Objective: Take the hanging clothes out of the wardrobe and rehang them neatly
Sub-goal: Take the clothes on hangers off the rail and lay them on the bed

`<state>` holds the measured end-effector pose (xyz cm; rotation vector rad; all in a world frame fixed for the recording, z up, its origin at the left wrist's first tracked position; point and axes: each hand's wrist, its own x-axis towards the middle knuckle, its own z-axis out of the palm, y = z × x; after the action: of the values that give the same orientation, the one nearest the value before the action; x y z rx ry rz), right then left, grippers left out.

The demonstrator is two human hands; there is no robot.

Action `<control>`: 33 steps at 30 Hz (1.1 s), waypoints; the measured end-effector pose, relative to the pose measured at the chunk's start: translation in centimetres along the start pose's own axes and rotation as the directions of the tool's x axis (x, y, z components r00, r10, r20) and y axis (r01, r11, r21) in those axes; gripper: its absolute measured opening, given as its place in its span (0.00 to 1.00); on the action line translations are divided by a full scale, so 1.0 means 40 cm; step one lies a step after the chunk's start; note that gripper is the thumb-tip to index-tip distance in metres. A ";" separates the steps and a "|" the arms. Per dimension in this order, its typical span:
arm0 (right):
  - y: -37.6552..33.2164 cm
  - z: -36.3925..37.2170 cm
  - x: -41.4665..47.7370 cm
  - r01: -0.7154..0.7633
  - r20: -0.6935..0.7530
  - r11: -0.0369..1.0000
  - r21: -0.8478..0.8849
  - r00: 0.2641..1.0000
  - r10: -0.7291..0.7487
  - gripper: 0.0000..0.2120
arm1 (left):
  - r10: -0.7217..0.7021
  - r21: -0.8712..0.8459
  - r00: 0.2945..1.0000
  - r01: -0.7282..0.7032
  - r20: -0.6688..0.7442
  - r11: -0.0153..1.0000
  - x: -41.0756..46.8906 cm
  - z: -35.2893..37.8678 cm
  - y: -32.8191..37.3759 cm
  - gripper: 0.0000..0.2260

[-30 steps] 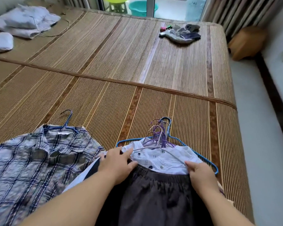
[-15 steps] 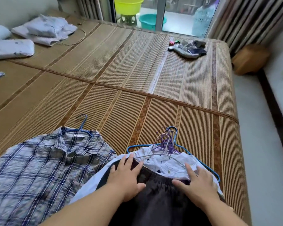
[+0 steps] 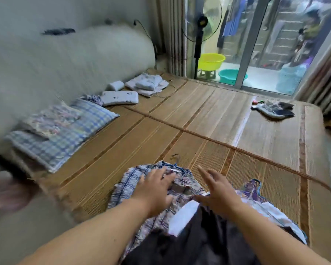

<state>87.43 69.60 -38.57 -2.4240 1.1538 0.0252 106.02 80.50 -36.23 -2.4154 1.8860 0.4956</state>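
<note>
A blue-and-white plaid shirt (image 3: 126,188) on a hanger lies on the bamboo mat (image 3: 208,119) at the near edge of the bed. My left hand (image 3: 155,186) rests flat on its collar area, fingers spread. To its right lies a pile with a dark grey garment (image 3: 203,243) on top of a white garment (image 3: 182,217), with purple and blue hangers (image 3: 253,187) sticking out. My right hand (image 3: 217,190) hovers with straight fingers over the pile's left edge, holding nothing. The picture is blurred by motion.
Pillows (image 3: 61,127) and folded bedding (image 3: 147,84) line the left side by the padded headboard (image 3: 65,66). A phone on a small cloth heap (image 3: 275,111) sits at the far right. A standing fan (image 3: 199,44), basins (image 3: 210,61) and a glass door are beyond the bed.
The view swung up and to the left. My left hand moved from the dark garment onto the plaid shirt, and my right hand lifted off the pile and shifted left.
</note>
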 end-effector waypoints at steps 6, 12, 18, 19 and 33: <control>-0.571 -0.032 -0.071 0.419 -0.059 0.907 -0.038 0.905 -0.421 0.49 | -0.165 0.048 0.955 0.181 -0.246 0.982 -0.424 -0.184 -0.281 0.29; -1.083 -0.014 -0.161 0.731 -0.074 0.680 -0.052 0.676 -0.733 0.42 | -0.417 0.068 0.776 0.505 -0.473 0.861 -0.851 -0.323 -0.538 0.32; -1.470 0.025 -0.279 0.909 -0.033 0.417 0.014 0.417 -0.908 0.40 | -0.636 -0.055 0.514 0.752 -0.576 0.657 -1.201 -0.400 -0.654 0.37; -1.522 0.035 -0.299 0.928 -0.029 0.372 0.016 0.372 -0.928 0.40 | -0.665 -0.079 0.468 0.782 -0.582 0.618 -1.248 -0.407 -0.667 0.34; -2.023 -0.047 -0.462 0.955 -0.084 -0.294 0.046 -0.289 -0.954 0.37 | -0.725 -0.253 -0.086 0.959 -0.683 0.125 -1.593 -0.582 -0.712 0.30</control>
<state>135.03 126.64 -1.47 -2.3948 -1.2864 -0.5701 124.90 142.59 -1.60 -2.9636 -0.2098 -0.8919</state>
